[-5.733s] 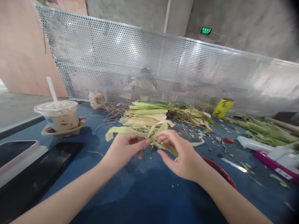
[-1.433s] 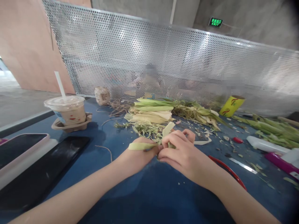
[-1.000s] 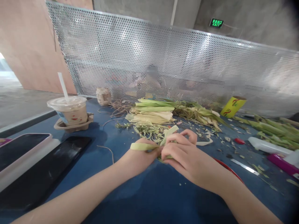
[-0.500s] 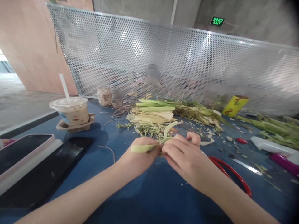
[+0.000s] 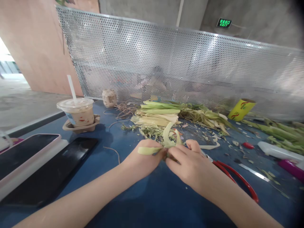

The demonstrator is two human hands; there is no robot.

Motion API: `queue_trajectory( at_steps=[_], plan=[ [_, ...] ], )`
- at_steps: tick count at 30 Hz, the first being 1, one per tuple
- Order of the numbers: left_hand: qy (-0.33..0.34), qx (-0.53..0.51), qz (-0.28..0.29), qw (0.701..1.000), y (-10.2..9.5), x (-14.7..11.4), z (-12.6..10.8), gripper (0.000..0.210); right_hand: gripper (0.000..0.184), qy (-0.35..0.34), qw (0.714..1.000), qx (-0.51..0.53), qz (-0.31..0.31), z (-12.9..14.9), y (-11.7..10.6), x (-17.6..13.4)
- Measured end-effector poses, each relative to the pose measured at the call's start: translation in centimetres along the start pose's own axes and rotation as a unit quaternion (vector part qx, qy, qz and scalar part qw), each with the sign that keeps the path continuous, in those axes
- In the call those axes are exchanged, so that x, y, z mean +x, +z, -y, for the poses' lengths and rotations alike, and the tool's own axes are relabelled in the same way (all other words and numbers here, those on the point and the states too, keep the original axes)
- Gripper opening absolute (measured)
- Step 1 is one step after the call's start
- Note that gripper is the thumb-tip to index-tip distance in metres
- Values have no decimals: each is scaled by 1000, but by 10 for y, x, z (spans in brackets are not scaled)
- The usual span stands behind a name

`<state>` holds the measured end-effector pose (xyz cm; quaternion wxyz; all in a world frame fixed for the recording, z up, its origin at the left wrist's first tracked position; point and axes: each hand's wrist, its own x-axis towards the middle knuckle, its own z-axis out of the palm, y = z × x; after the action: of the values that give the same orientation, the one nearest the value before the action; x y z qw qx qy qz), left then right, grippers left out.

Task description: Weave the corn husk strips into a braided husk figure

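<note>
My left hand point(image 5: 146, 160) pinches a pale green corn husk strip point(image 5: 147, 150), whose flat end lies across the back of the thumb side. Close against it, my right hand point(image 5: 191, 163) has its fingers bent around the same small bundle. Between the fingertips, curled husk pieces point(image 5: 167, 132) stick up; the gripped part is mostly hidden. Just beyond the hands lie dry leafy sprigs point(image 5: 152, 131) and a stack of corn husks point(image 5: 159, 114). Red-handled scissors point(image 5: 254, 192) lie beside my right wrist, partly covered by it.
A lidded drink cup point(image 5: 80, 115) with a straw stands left, near two phones point(image 5: 64, 167). Brown twine point(image 5: 125, 109) lies behind. Right are a yellow tube point(image 5: 242, 110), a metal blade point(image 5: 255, 172), a white-and-purple object point(image 5: 277, 150) and scraps. Perforated metal panel point(image 5: 147, 47) borders the back.
The husk piece above the fingers now stands up in a curl, with a second curl showing at its right. My right fingers have shifted slightly on the bundle. The view has moved a little left.
</note>
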<state>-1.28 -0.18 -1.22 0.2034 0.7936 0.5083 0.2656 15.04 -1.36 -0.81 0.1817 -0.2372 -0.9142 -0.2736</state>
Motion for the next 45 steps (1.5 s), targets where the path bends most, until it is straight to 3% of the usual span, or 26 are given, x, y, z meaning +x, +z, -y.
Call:
queue_trajectory(
  at_steps=[6, 10, 13, 19, 22, 26, 30, 35, 40, 42, 45],
  plan=[
    [-23, -29, 7, 999, -4, 1, -4, 28, 26, -4, 998, -52, -25, 3, 2, 1],
    [-50, -106, 21, 993, -11, 1, -8, 30, 20, 52, 994, 39, -83, -3, 1, -1],
    [-62, -126, 20, 990, -12, 1, -10, 34, 13, 81, 986, 133, -67, -9, 2, -2],
    [-87, -169, 24, 981, -9, 0, -6, 34, 13, 16, 973, 226, -48, -13, 3, -2],
    [-132, -258, 20, 957, -7, 0, -5, 33, 16, -6, 975, 218, -52, -13, 1, -1],
    [-211, -427, 3, 879, -5, -1, -6, 24, 27, -24, 984, 173, -43, -17, 0, -2],
    [-262, -500, 17, 825, -4, 0, -7, 21, 32, -49, 986, 144, -60, -21, 3, -3],
    [-247, -517, 39, 819, -6, 0, -8, 14, 39, -12, 977, 205, -47, -23, 4, -6],
    [-207, -485, 60, 847, -8, -3, -10, 19, 54, 51, 955, 289, 48, -20, -5, -5],
    [-199, -497, 74, 841, -7, -4, -9, 18, 55, 55, 955, 283, 67, -17, -7, -4],
    [-206, -539, 68, 814, -5, -4, -9, 16, 45, 36, 972, 231, 42, -16, -3, -5]
  ],
)
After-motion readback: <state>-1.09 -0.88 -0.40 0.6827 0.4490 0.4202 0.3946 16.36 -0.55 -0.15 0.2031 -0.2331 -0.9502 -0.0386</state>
